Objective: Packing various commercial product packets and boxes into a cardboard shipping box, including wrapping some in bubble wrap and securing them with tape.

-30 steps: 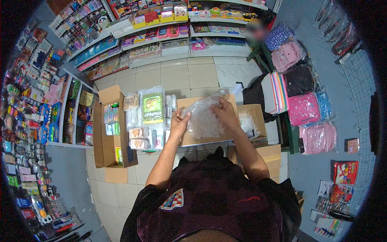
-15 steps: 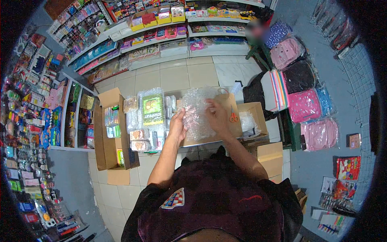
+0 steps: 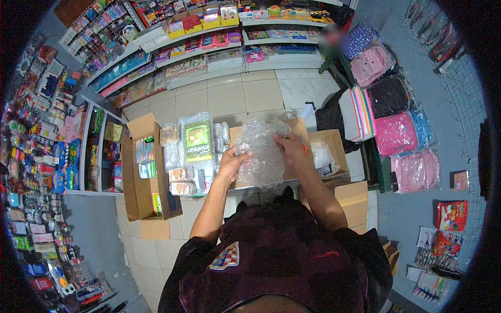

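Both hands hold one sheet of clear bubble wrap [image 3: 262, 154] up in front of the chest, above an open brown cardboard box [image 3: 313, 141] that sits on the pale tiled floor [image 3: 229, 96]. Left hand [image 3: 233, 163] grips the sheet's lower left edge, fingers curled round it, thumb on top. Right hand [image 3: 290, 147] pinches the upper right edge, fingers closed on the plastic. The sheet is crumpled and hangs between the two hands, covering most of the box's left part.

Just left of the left hand lies a stack of clear-wrapped packets [image 3: 180, 175], and on top of it a green flat package [image 3: 198, 141] in plastic wrap. Further left stands a tall open brown cardboard carton [image 3: 141, 172] with coloured items inside, flaps out. Right of the right hand, inside the box, more clear plastic [image 3: 322, 156] is bunched. A second plain cardboard box [image 3: 352, 201] sits near the right forearm.

Shelves of colourful goods [image 3: 209, 31] run along the top and left. Pink and dark backpacks in plastic bags [image 3: 396, 130] hang on the right, well apart from the hands. The person wears a dark maroon shirt [image 3: 276, 261].
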Motion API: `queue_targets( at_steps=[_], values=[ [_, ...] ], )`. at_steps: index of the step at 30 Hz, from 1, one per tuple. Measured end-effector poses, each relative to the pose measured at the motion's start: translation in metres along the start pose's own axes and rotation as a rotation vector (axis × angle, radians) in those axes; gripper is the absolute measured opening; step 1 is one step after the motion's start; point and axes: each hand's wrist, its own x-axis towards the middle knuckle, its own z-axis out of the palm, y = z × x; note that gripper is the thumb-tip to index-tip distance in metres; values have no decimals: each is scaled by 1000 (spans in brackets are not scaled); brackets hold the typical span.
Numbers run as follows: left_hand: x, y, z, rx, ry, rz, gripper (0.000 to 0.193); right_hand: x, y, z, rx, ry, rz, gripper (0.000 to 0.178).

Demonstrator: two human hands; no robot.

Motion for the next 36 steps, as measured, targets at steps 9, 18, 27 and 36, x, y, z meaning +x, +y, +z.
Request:
queue_targets(
  at_steps=[9,18,27,36],
  values=[
    [2,-5,1,-30,74,-12,18,10,-16,-5,-249,48,81,16],
    [7,-7,-3,-17,150,45,15,22,-6,-14,-145,41,31,14],
    [25,-41,-20,86,267,151,13,32,-3,-8,-231,124,-54,21],
    [12,-20,-12,9,170,7,12,35,-6,-4,-269,209,-85,25]
  ],
)
